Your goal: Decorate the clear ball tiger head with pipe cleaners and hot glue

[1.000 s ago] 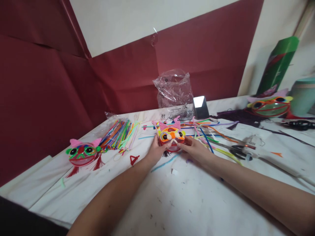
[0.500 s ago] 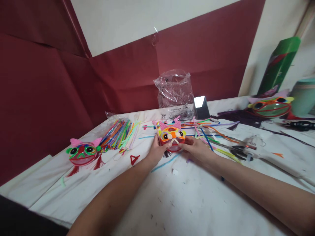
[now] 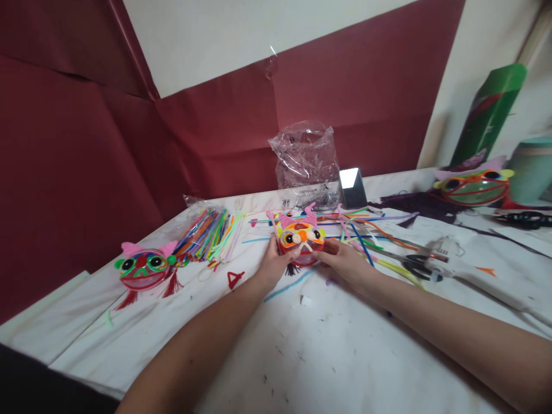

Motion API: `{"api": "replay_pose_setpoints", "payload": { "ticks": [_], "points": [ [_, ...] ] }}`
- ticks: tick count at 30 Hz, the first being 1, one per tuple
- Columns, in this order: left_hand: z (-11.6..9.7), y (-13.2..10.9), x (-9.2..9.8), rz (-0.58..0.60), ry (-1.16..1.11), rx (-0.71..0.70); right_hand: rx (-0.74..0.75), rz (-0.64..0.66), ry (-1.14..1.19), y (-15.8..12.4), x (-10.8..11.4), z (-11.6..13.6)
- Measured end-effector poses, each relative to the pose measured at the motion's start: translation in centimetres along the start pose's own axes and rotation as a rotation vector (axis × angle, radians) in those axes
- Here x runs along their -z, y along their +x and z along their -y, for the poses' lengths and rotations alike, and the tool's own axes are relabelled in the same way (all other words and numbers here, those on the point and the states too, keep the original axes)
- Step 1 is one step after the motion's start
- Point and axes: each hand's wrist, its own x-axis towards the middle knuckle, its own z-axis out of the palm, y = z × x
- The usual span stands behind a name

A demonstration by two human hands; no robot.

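At the middle of the table, both hands hold an animal-face craft (image 3: 303,234) with pink ears, an orange nose, black eyes and a dark tassel. My left hand (image 3: 274,265) grips its left side, thumb on the front near the mouth. On its right side, my right hand (image 3: 342,260) has its fingers around the edge. A light blue strip (image 3: 288,286) lies on the table just below the hands. Behind and right of the craft are loose coloured pipe cleaners (image 3: 363,244).
A finished-looking face (image 3: 144,270) and a pipe-cleaner bundle (image 3: 209,237) lie left. Scissors (image 3: 420,267), a glue gun (image 3: 487,279) and another face (image 3: 474,188) are right. Behind stand a plastic bag (image 3: 307,161) and a phone (image 3: 352,188).
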Motion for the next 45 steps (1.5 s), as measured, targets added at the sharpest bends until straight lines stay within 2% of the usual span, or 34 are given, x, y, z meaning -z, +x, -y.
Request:
{"api": "replay_pose_setpoints", "payload": {
  "ticks": [6, 17, 23, 26, 35, 45],
  "points": [
    [0.0, 0.0, -0.1, -0.01, -0.022, 0.007, 0.009, 0.031, 0.03, 0.0, 0.0, 0.0],
    [0.3, 0.0, -0.1, -0.014, -0.019, 0.002, 0.021, -0.026, 0.056, 0.2, -0.1, -0.7],
    [0.6, 0.1, -0.2, 0.016, -0.02, -0.031, -0.059, -0.034, 0.199, 0.0, -0.4, -0.3],
    [0.9, 0.0, -0.1, 0.01, 0.014, -0.057, -0.049, -0.038, 0.236, 0.0, -0.5, -0.2],
    [0.2, -0.6, -0.6, -0.004, 0.035, -0.073, -0.036, -0.047, 0.198, -0.6, -1.1, 0.6],
    [0.4, -0.4, -0.6, -0.031, 0.027, -0.078, -0.05, -0.077, 0.138, -0.7, -1.2, 0.6]
  ]
}}
